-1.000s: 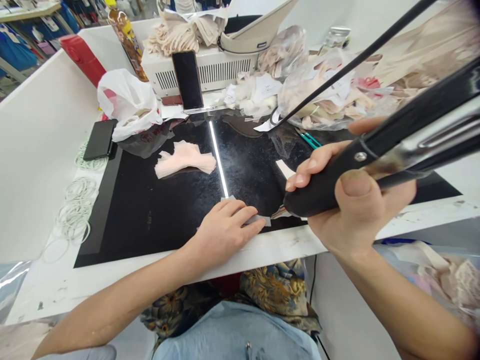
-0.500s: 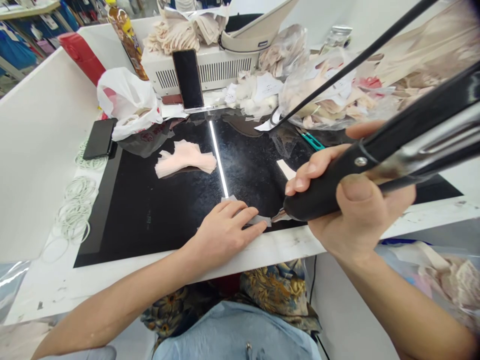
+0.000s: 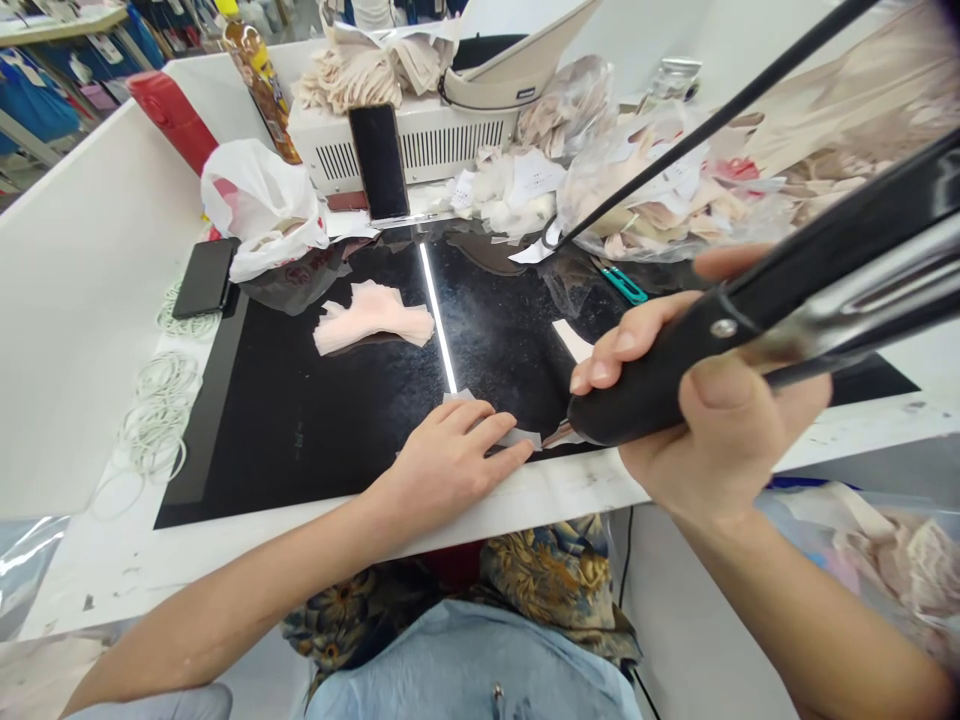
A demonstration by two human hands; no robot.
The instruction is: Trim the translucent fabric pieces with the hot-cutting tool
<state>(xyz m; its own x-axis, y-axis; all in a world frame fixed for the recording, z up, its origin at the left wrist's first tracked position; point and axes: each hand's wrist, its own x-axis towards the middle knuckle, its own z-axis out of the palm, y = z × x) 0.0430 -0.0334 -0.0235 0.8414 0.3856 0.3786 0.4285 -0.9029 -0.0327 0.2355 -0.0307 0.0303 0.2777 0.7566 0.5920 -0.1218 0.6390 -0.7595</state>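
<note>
A thin, pale piece of cloth (image 3: 529,440) lies near the front edge of a black glossy panel (image 3: 262,420), mostly hidden under the person's left hand (image 3: 457,452). That hand rests palm down, its fingers stretched out and slightly spread, pinching nothing; it seems to press the cloth flat so that it cannot slip.

The right hand (image 3: 709,430) is wrapped around the thick black handle of a tool (image 3: 637,390), thumb on the near side and fingers curled round the far side. The tool slants down to the left, probably so that its narrow metal tip can reach the cloth's right end; whether the two touch, I cannot tell.

A bright strip of light (image 3: 437,315) runs straight back from the cloth, perhaps as a line for setting pieces square. Left of it sits a layered stack of pink cloth (image 3: 373,318), apart from both hands, leaving the front of the panel free for the work. To the right, near the right hand's fingertips, lie a white strip (image 3: 571,340) and, farther back, teal snips (image 3: 622,282).

At the back, a phone (image 3: 379,160) stands propped upright against a vented white box (image 3: 457,138).
</note>
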